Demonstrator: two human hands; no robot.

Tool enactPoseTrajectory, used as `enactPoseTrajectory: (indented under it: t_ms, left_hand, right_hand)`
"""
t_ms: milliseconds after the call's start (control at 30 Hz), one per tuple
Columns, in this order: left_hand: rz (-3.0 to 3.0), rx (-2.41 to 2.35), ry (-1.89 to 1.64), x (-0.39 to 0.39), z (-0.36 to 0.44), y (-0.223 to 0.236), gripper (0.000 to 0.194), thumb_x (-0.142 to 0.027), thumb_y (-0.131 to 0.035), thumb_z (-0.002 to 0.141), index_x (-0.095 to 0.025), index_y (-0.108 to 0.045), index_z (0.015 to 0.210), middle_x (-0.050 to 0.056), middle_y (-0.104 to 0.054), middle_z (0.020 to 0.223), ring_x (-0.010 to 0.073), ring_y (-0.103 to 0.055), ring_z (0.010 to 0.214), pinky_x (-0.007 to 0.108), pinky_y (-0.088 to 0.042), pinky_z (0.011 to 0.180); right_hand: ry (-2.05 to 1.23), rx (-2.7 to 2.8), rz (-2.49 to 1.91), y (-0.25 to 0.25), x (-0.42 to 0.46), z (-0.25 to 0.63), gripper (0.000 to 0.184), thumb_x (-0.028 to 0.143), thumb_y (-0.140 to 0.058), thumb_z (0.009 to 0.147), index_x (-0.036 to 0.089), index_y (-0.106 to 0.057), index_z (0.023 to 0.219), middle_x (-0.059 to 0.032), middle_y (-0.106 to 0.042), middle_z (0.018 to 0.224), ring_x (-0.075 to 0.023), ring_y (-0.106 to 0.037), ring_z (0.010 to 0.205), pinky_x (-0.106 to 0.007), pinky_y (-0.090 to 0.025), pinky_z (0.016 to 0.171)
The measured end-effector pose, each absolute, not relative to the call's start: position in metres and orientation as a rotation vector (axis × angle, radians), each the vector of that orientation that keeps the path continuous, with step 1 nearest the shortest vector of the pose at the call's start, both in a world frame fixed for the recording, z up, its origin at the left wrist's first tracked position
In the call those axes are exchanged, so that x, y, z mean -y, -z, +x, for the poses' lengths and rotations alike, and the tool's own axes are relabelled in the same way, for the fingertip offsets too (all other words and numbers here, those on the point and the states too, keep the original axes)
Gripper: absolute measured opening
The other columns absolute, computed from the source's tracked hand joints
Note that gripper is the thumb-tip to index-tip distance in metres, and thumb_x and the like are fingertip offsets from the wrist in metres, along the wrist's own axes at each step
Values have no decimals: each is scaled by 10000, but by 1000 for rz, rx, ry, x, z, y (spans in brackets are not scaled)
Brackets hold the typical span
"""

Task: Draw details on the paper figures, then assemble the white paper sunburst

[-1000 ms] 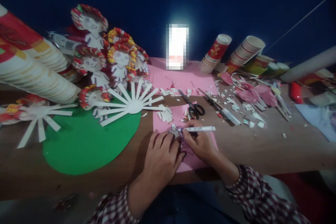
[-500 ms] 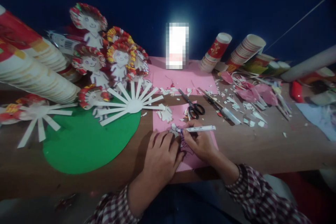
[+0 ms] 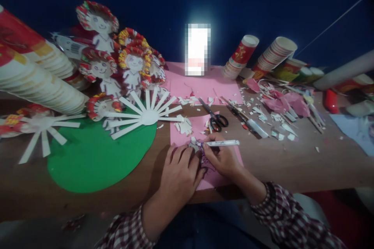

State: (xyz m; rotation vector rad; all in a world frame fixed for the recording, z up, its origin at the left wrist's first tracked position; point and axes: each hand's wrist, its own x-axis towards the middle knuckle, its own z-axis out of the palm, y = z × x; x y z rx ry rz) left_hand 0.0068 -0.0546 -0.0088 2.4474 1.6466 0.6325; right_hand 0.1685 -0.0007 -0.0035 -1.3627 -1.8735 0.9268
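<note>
Marker (image 3: 224,143) in the right hand (image 3: 224,160), white-barrelled with dark lettering, clamped between thumb and fingers; points left, tip at a pale paper cut-out (image 3: 194,147). Cannot tell whether tip and paper touch. Cut-out on the pink sheet (image 3: 175,139), near the table's front edge, partly hidden under the left hand (image 3: 179,171). Left fingers bent and slightly apart, laid palm-down across cut-out and sheet, gripping nothing visible. Purple lines (image 3: 208,160) in the gap between both hands. Farther up the sheet, another white cut-out (image 3: 183,125); just beside it, black-handled scissors (image 3: 214,116), blades toward the back, partly over the sheet's top edge. To the left, a white spoked paper piece (image 3: 150,117) overlapping a green sheet (image 3: 99,163). Behind, paper figures (image 3: 134,64) with red and yellow ruffs. To the right, scattered on the brown table (image 3: 271,163), paper scraps (image 3: 281,137).
</note>
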Motion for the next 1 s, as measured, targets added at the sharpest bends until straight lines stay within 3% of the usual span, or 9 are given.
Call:
enactPoseTrajectory:
  t_ms: [1000]
  left_hand:
    - [2448,-1645,-643,54,7,9,326,-377,-531,883,-173,-628,1118,91,-624,1127,269,-512,1116,500,-286,1080]
  right_hand:
    - [-905,1948,-1352,1,0,167,60,258,-493,863,205,-512,841,-3,-577,702,-130,-547,588,-242,-448,563]
